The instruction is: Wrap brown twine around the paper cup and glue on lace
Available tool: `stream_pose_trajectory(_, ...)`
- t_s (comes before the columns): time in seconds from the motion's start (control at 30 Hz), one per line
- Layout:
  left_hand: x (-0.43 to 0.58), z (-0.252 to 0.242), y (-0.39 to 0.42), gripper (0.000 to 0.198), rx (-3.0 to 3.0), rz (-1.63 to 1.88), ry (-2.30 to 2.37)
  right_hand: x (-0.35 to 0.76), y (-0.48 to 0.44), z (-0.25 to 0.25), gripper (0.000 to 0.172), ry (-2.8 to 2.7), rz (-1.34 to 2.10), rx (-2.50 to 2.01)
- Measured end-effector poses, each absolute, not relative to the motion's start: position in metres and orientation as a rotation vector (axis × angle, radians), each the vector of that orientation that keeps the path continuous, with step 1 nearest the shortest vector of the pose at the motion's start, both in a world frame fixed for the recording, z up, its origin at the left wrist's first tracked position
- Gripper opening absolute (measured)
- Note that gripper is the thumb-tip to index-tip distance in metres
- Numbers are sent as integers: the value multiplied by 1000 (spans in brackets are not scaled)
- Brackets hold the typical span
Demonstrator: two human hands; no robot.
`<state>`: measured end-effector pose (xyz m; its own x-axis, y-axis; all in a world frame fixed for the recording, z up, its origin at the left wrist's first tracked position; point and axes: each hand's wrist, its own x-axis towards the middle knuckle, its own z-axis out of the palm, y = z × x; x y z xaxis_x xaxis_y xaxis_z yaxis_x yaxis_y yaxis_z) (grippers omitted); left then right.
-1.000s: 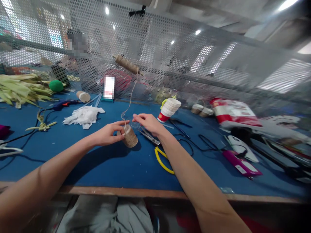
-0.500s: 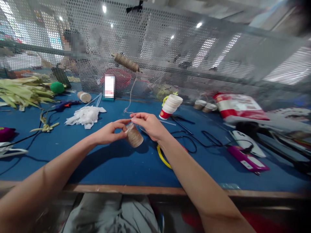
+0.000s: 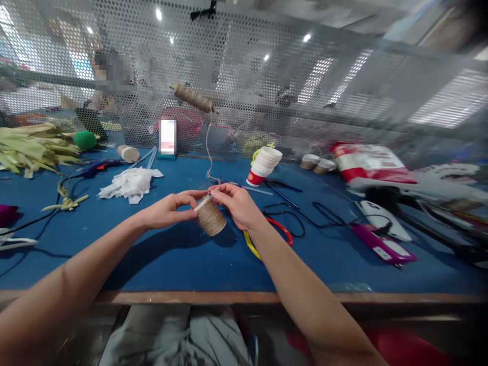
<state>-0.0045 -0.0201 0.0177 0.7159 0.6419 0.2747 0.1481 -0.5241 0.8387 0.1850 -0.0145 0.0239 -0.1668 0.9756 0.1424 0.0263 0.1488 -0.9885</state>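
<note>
My left hand (image 3: 170, 209) grips a twine-wrapped cup (image 3: 209, 218) by its rim, tilted just above the blue table (image 3: 183, 259). My right hand (image 3: 236, 203) pinches the twine strand (image 3: 208, 152) at the cup's rim, fingers closed. The strand runs up to a twine spool (image 3: 191, 98) hung on the mesh screen (image 3: 267, 76). Scissors with yellow and red handles (image 3: 267, 236) lie on the table under my right wrist.
A stack of paper cups (image 3: 264, 165) lies on its side behind my hands. White netting (image 3: 129, 183), a glue gun (image 3: 97, 166) and dried leaves (image 3: 34, 145) sit at left. Black cables (image 3: 305, 216), a magenta device (image 3: 381, 246) and a red-white bag (image 3: 368, 162) are at right. A person sits behind the mesh.
The cup has been lifted and tilted slightly. My right hand has closed in on the cup's rim, pinching the twine, and the scissor handles now show more.
</note>
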Motion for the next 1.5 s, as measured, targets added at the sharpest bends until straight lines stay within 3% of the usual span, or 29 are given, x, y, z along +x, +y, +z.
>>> stream_pose_trajectory(0.53, -6, 20, -22, 15, 2050, 719, 587, 185, -17, 20, 19, -1436, 1222, -1154)
stream_pose_trajectory(1.0, -8, 19, -19, 18, 2161, 682, 745, 181, -17, 10, 19, -1715, 605, -1191)
stream_pose_trajectory(1.27, 12, 10, -28, 25, 2046, 884, 908, 169, -30, 7, 10, -1855, 251, -1079)
stream_pose_trajectory(1.5, 12, 6, -26, 21, 1996, 910, 853, 172, -29, 9, 10, -1845, 345, -1010)
